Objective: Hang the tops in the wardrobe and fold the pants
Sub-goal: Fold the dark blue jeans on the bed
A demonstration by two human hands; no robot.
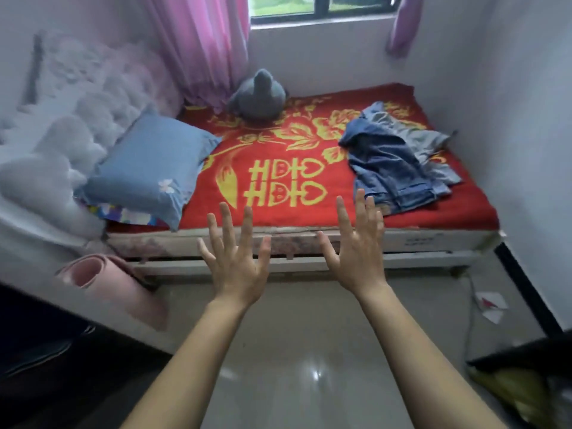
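Ahead, both hands spread empty; pillow and plush toy flank crumpled clothes.

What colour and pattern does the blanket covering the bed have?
The bed blanket is red with yellow flowers and a yellow double symbol in the middle, seen best in the head view.

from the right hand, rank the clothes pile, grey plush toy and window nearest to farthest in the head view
1. clothes pile: just beyond the right hand, on the right side of the red blanket.
2. grey plush toy: at the blanket's far edge, left of centre.
3. window: high at the back, beyond the toy.
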